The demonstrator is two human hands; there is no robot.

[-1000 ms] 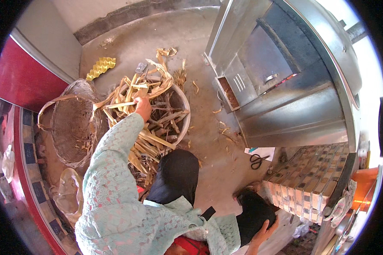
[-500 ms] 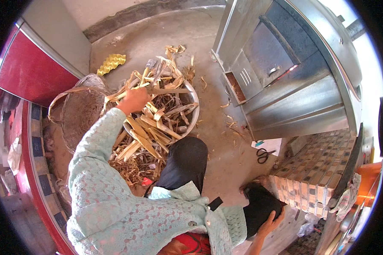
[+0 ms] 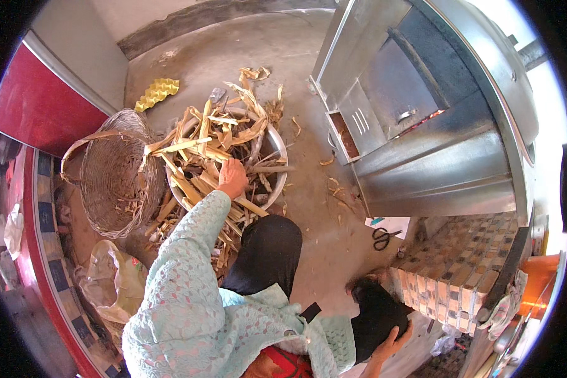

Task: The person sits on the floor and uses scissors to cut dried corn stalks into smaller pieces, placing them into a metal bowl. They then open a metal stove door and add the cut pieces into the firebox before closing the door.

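— Bare concrete floor (image 3: pixel 283 57) fills the upper middle of the frame, is that right?

— Yes, grey and dusty, with scraps of dry husk scattered over it.

— Start with the hands, then.

— The left hand (image 3: pixel 233 178) reaches forward to the centre of the frame, out of a pale green lace sleeve (image 3: pixel 183 264). Its fingers are curled down into a heap of dry corn husks and stalks (image 3: pixel 201 145); it touches them, but I cannot tell if it has closed on any piece.

— And the other?

— The right hand (image 3: pixel 390 343) sits at the lower right of the frame, fingers spread wide and laid flat on a dark-clothed knee (image 3: pixel 375 312). It holds nothing.

— Where does the heap lie?

— In a round metal basin (image 3: pixel 277 148) on the floor, centre left of the frame, with stalks spilling over its near rim onto the floor.

— What is around the basin?

— Just beside it, to the left, a woven wicker basket (image 3: pixel 113 183) with a handle. A crinkled yellow tray (image 3: pixel 156 93) lies well apart at the upper left. A clear plastic bag (image 3: pixel 110 280) lies at the lower left.

— And on the right side?

— A large sheet-metal oven (image 3: pixel 435 157) with a glowing slot, upper right. Below it a pair of black-handled scissors (image 3: pixel 384 236) lies on the floor, near a tiled brick ledge (image 3: pixel 460 271).
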